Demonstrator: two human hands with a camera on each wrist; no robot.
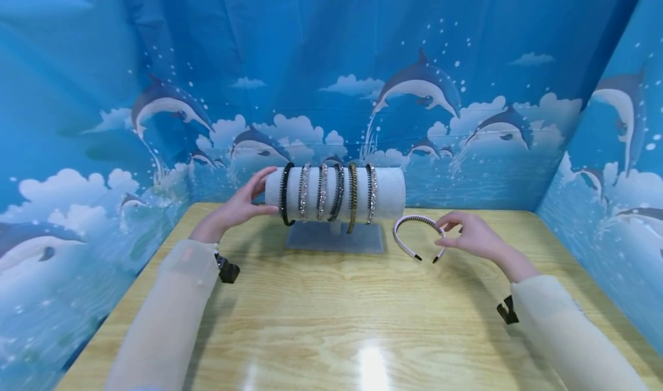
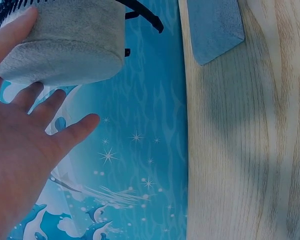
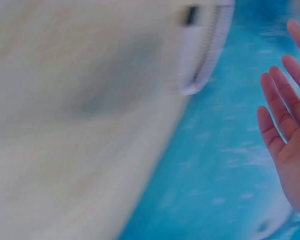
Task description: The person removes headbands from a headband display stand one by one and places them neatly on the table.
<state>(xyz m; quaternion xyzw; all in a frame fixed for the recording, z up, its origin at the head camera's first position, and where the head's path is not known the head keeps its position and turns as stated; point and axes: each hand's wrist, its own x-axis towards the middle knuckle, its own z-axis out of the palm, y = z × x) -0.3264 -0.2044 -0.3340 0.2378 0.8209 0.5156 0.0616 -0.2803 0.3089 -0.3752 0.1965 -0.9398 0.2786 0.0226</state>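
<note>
At the left end of a pale grey padded roll (image 1: 389, 192), my left hand (image 1: 234, 211) touches the roll with thumb and fingers spread. The left wrist view shows those fingers mostly straight around the roll's end (image 2: 75, 60). A white headband with dark stripes and black tips (image 1: 414, 217) is at the right of the stand. Beside its right arm is my right hand (image 1: 473, 236), fingers loosely bent in the head view. The right wrist view has this hand (image 3: 295, 145) with extended fingers, apart from the blurred headband (image 3: 191, 65).
Several toothed headbands sit on the roll, among them a black one (image 1: 284, 195), a gold-brown one (image 1: 353, 198) and glittery ones. The roll stands on a flat grey base (image 1: 311, 240) on a wooden table (image 1: 311, 316). A blue dolphin-print curtain (image 1: 321, 45) encloses the back and sides.
</note>
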